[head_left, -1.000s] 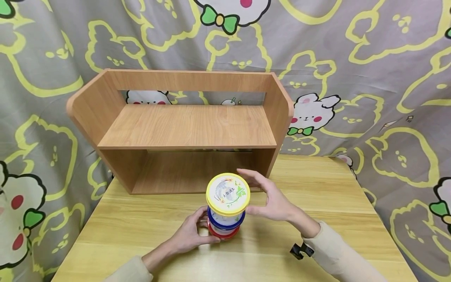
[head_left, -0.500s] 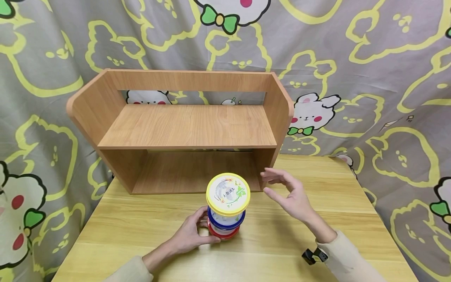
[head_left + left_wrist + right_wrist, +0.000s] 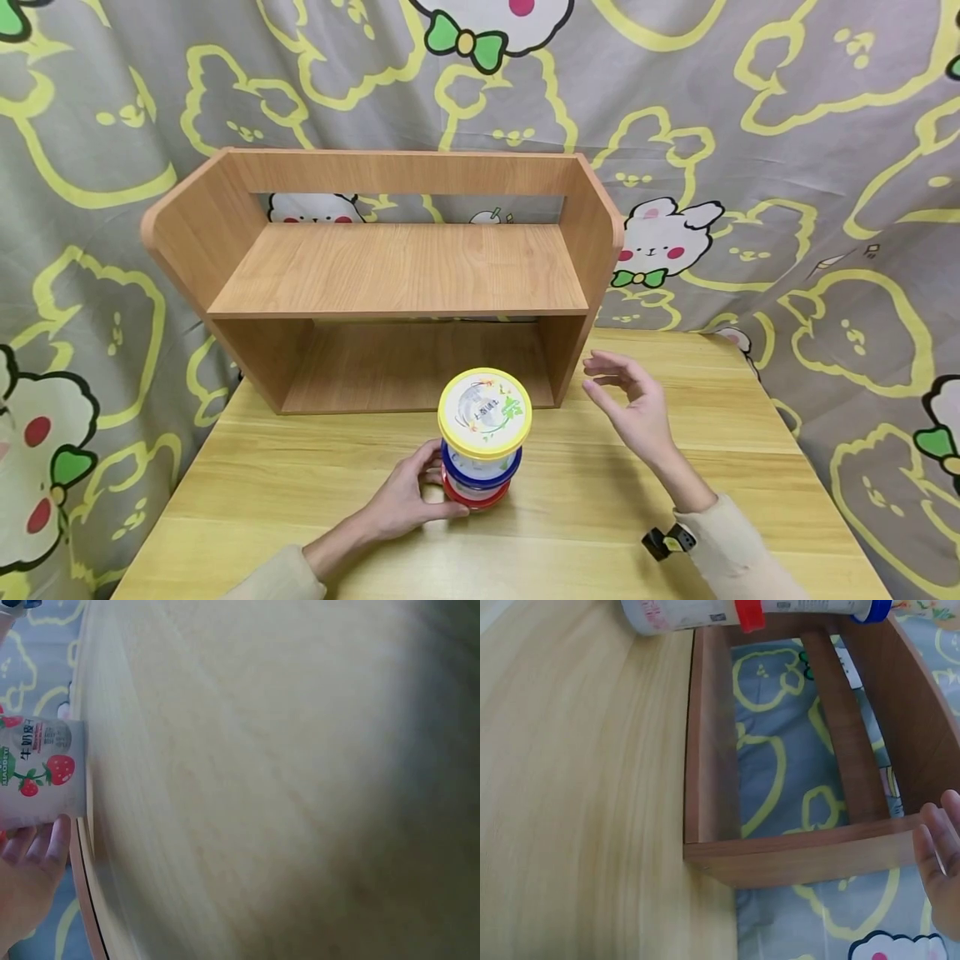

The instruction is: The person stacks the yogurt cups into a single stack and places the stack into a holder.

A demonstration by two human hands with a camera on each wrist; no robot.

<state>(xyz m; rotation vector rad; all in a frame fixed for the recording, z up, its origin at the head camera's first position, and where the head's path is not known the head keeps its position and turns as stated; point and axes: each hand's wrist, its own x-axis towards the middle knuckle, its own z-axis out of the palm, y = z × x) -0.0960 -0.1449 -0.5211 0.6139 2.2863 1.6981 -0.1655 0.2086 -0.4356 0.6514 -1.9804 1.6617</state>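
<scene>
Three white tubs stand stacked on the table: a yellow-lidded tub [image 3: 485,414] on top, a blue-lidded tub [image 3: 482,481] in the middle, a red-lidded tub [image 3: 477,503] at the bottom. My left hand [image 3: 401,497] grips the bottom tub from the left, thumb in front and fingers curling behind. Strawberries are printed on that tub's wall [image 3: 45,776] in the left wrist view. Off to the right, my right hand [image 3: 637,412] hovers above the table, apart from the stack, its fingers loosely bent and holding nothing. The right wrist view catches this hand [image 3: 943,870] at its edge.
Behind the stack is a two-tier wooden shelf [image 3: 405,267], its lower front edge close to the tubs. The wooden table [image 3: 720,433] extends to both sides. A patterned grey curtain [image 3: 750,167] hangs behind. A black device [image 3: 670,542] is strapped at the right wrist.
My right hand has let go of the top tub and moved away to the right, slowing in the last half second. My left hand and the stack stay put.
</scene>
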